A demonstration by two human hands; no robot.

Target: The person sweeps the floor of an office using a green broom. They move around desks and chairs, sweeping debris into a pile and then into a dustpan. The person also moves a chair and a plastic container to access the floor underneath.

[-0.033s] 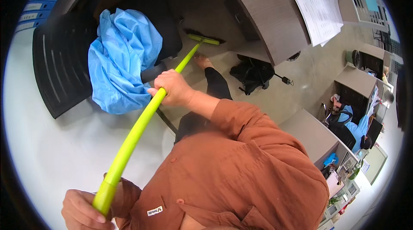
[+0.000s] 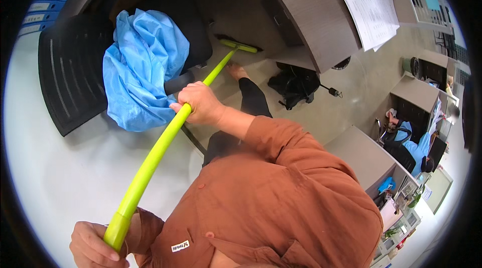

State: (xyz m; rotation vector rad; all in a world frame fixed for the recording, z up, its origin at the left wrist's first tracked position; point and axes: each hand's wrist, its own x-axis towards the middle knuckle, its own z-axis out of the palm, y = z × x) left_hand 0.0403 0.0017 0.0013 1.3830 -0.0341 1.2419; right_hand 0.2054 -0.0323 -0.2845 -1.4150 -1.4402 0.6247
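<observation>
A broom [image 2: 153, 160] with a lime-green handle slants from the lower left up toward the middle. Its green head [image 2: 240, 46] with dark bristles rests on the floor beneath the desk. My left hand [image 2: 92, 244] is closed around the upper end of the handle, at the picture's lower left. Farther down the shaft, my right hand [image 2: 202, 103] grips it, thumb along the handle. Close to the right hand, a crumpled light-blue cloth or garment [image 2: 143, 67] is draped over a black chair [image 2: 70, 75].
Loose printed sheets [image 2: 371, 17] lie on the dark desk [image 2: 314, 12]. On the floor below sits a black bag [image 2: 293, 87], right of my bare foot [image 2: 237, 71]. Blue binders [image 2: 45, 6] stand at the upper left. A person in blue [image 2: 414, 150] sits among desks far right.
The handle's upper end and my left hand have shifted slightly left and down. Both hands keep their hold, and the broom head stays in nearly the same spot.
</observation>
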